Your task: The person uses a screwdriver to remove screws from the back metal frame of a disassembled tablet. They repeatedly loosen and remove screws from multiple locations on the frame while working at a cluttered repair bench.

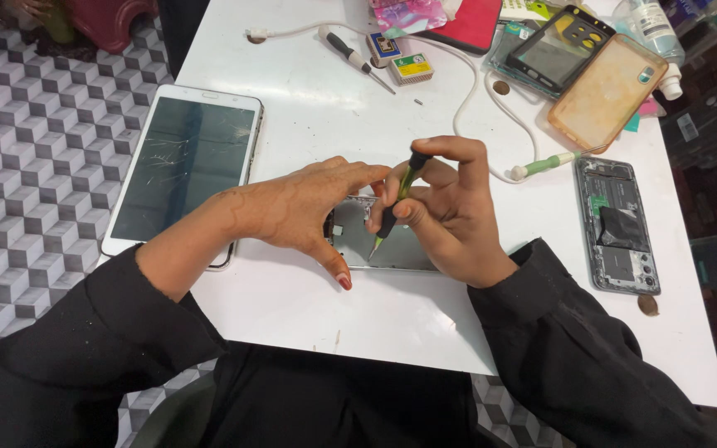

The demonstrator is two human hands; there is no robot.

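Observation:
My right hand [450, 216] grips a small green-and-black screwdriver [393, 207], held nearly upright with its tip down on an opened phone body [392, 247] lying on the white table [317, 108]. My left hand [300, 207] rests flat over the left part of that phone, fingers spread and thumb down at the near edge. Most of the phone is hidden under both hands.
A white tablet with a cracked screen [182, 162] lies at the left edge. Another opened phone [620, 224] lies on the right, with a green-tipped tool [545, 164] beside it. At the back are a black screwdriver [350, 55], small boxes [411, 68], phone cases [607, 91] and a white cable [466, 91].

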